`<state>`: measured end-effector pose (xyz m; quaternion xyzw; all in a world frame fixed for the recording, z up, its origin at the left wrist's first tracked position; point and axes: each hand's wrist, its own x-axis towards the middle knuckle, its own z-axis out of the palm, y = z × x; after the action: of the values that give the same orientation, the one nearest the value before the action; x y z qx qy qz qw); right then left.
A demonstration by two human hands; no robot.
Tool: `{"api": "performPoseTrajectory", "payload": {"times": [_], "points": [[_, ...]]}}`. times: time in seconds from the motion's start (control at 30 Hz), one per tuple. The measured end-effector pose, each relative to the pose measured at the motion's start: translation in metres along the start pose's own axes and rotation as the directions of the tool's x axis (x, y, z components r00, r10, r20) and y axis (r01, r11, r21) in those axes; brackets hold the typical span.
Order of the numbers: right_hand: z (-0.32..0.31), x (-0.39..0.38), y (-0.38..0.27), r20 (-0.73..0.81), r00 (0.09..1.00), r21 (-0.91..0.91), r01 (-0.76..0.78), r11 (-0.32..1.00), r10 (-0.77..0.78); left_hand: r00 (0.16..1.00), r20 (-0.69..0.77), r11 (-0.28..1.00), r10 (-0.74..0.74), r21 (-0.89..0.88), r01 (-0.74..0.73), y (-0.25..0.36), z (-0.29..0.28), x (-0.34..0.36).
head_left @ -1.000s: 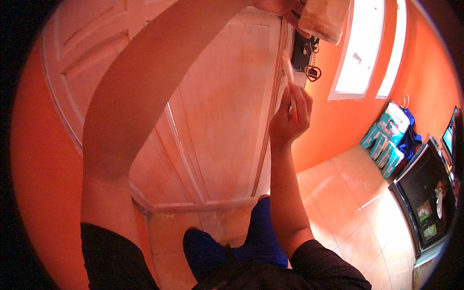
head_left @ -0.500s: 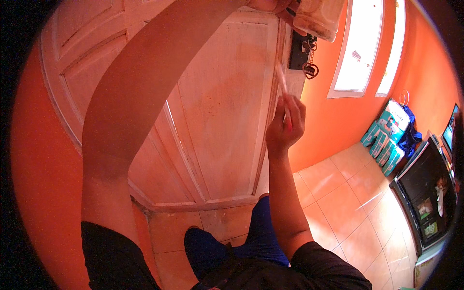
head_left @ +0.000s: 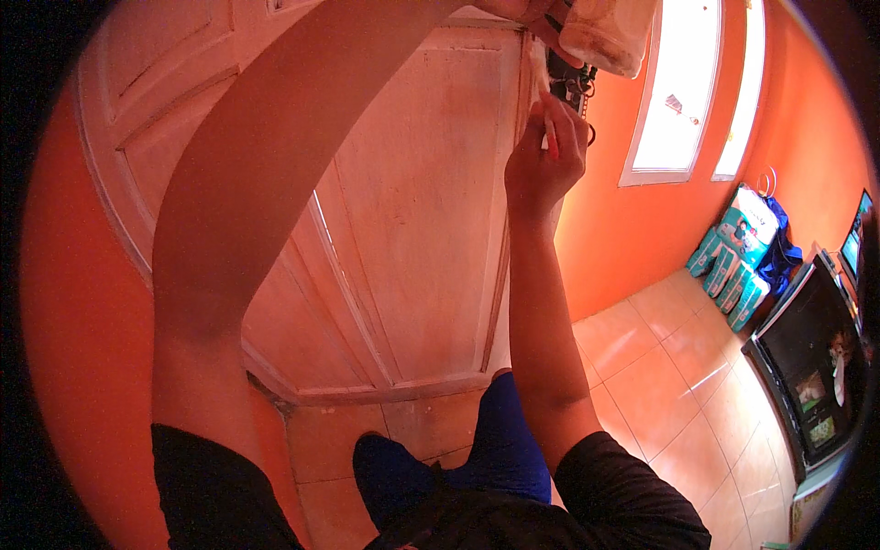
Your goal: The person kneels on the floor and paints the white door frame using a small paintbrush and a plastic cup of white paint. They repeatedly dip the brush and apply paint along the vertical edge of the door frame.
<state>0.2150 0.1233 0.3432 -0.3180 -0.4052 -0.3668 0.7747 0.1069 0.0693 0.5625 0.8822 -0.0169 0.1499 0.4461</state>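
Observation:
My raised left hand (head_left: pixel 547 26), cut off by the top edge, grips a pale plastic tub (head_left: pixel 610 38) smeared with whitish paint; its fingers curl round the tub's near side. Below it, my right hand (head_left: pixel 545 160) is closed round a slim paintbrush (head_left: pixel 552 139) with a red handle. The brush's pale tip points up at the edge strip of a panelled door (head_left: pixel 422 192), beside the dark lock plate; whether it touches the wood is hard to tell. Keys (head_left: pixel 584 87) hang from the lock, and their heart-shaped ring is mostly hidden behind my right hand.
An orange wall (head_left: pixel 605 229) with tall, bright windows (head_left: pixel 676 87) stands right of the door. Teal packages (head_left: pixel 741 247) and a blue bag are stacked in the corner. A black cabinet (head_left: pixel 788 367) is at the far right, on a tiled floor (head_left: pixel 632 367).
My right hand has moved up along the door's edge with the paintbrush, now covering part of the key ring. My left hand and the tub have hardly shifted.

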Motion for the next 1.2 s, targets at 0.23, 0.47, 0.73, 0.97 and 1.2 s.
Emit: {"api": "performPoseTrajectory", "payload": {"times": [0.23, 0.47, 0.73, 0.97, 1.2], "points": [[-0.002, 0.005, -0.01, -0.063, 0.998, 0.084, -0.009, 0.996, 0.014, 0.991, 0.003, 0.991, 0.136, 0.013, -0.136, -0.006, 0.002, -0.023], [-0.006, -0.004, 0.0, 0.026, 0.999, -0.048, -0.017, 0.999, 0.019, 0.98, 0.065, 0.981, 0.189, 0.026, -0.191, -0.006, 0.007, -0.027], [-0.004, 0.005, -0.012, -0.019, 0.999, 0.024, 0.027, 0.999, -0.026, 0.988, 0.013, 0.988, 0.155, 0.004, -0.155, -0.009, 0.004, -0.024], [-0.033, -0.031, -0.009, 0.109, 0.992, -0.072, -0.058, 0.996, 0.065, 0.98, -0.012, 0.98, 0.197, 0.016, -0.197, -0.011, 0.007, -0.031], [-0.09, -0.083, -0.017, 0.238, 0.957, -0.019, -0.163, 0.986, 0.163, 0.972, 0.022, 0.971, 0.234, 0.042, -0.235, -0.013, 0.008, -0.04]]}}
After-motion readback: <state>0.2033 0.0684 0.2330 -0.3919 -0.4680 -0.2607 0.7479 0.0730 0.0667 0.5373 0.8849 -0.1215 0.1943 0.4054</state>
